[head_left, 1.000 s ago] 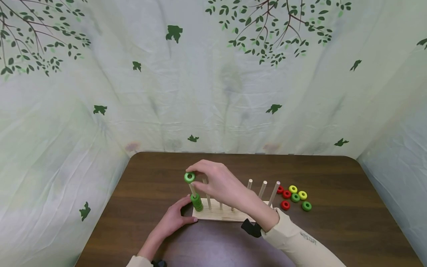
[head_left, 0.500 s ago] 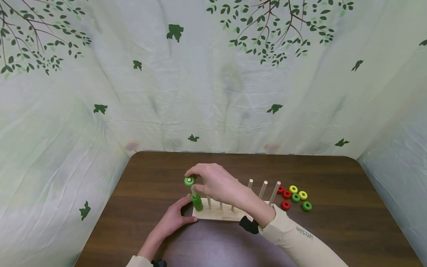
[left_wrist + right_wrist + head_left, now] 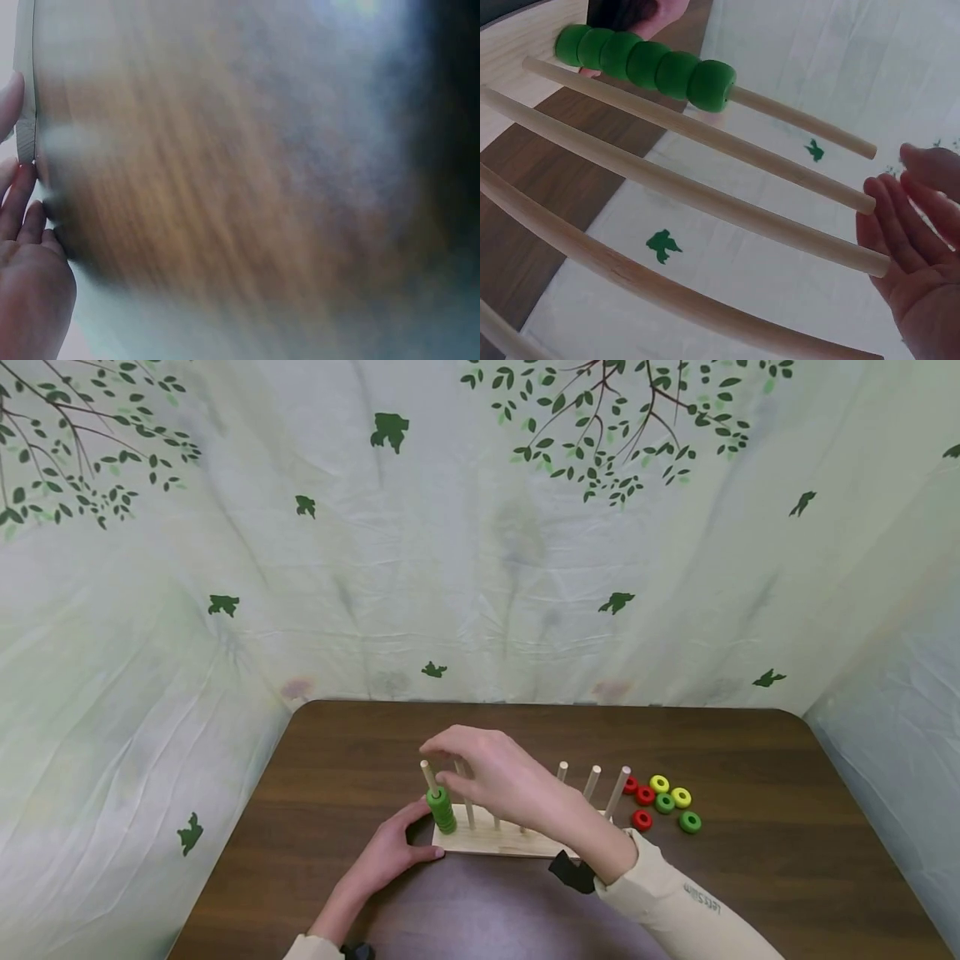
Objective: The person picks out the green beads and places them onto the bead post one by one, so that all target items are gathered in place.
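Observation:
A wooden peg board with several upright pegs stands on the table. Several green rings are stacked on its leftmost peg; the right wrist view shows the green rings touching one another, with the bare peg tip beyond. My left hand holds the board's left end, thumb at the front corner and fingers towards the back. Above the pegs, my right hand has thumb and fingers apart beside the leftmost peg's tip, holding nothing. The right wrist view shows the right hand near the peg tips.
Loose red rings, yellow rings and green rings lie on the brown table, right of the board. A pale cloth printed with leaves and birds hangs behind the table.
My right hand lowered a green ring over the leftmost peg's tip and let go. That ring now sits on the stack. My left hand has stayed in place.

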Action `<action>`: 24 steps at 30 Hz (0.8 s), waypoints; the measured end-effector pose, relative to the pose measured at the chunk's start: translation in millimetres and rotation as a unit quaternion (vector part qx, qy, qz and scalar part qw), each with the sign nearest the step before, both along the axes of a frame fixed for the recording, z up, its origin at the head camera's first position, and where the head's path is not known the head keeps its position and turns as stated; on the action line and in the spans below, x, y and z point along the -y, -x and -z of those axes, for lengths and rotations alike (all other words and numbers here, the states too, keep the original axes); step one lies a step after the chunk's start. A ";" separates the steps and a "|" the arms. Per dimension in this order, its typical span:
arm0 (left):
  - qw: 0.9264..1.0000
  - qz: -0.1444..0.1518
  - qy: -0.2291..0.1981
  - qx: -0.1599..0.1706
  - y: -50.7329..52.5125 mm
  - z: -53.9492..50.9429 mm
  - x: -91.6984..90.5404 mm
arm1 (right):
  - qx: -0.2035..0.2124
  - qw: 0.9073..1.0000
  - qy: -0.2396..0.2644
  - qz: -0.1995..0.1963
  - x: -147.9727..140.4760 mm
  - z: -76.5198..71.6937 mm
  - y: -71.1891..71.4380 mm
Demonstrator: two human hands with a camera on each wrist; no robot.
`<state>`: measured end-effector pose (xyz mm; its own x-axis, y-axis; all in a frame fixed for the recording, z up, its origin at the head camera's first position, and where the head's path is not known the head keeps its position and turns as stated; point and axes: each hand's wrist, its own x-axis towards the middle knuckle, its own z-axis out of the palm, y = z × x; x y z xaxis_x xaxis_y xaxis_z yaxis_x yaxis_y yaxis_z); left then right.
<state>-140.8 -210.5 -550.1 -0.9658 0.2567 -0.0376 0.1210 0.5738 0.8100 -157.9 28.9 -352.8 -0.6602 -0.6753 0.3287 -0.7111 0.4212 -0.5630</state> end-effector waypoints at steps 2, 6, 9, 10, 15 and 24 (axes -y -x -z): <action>1.000 0.003 -0.002 -0.002 -0.2 -0.5 0.0 | -0.013 1.000 0.022 -0.018 -3.9 2.7 -4.2; 1.000 0.006 0.000 -0.006 -0.3 -1.3 -0.3 | -0.041 0.996 0.063 -0.045 -12.1 9.4 -13.5; 1.000 0.004 0.004 -0.008 -0.2 -1.3 -0.4 | -0.055 0.993 0.083 -0.060 -17.1 15.5 -20.1; 1.000 0.003 0.006 -0.008 -0.2 -1.3 -0.5 | -0.060 0.992 0.086 -0.065 -18.7 18.4 -22.2; 1.000 0.000 0.010 -0.004 0.5 -0.5 -0.1 | -0.045 0.992 0.100 -0.069 -26.7 33.7 -33.6; 1.000 -0.002 0.013 -0.005 0.4 2.2 0.0 | -0.005 0.996 0.078 -0.031 -44.7 70.8 -53.1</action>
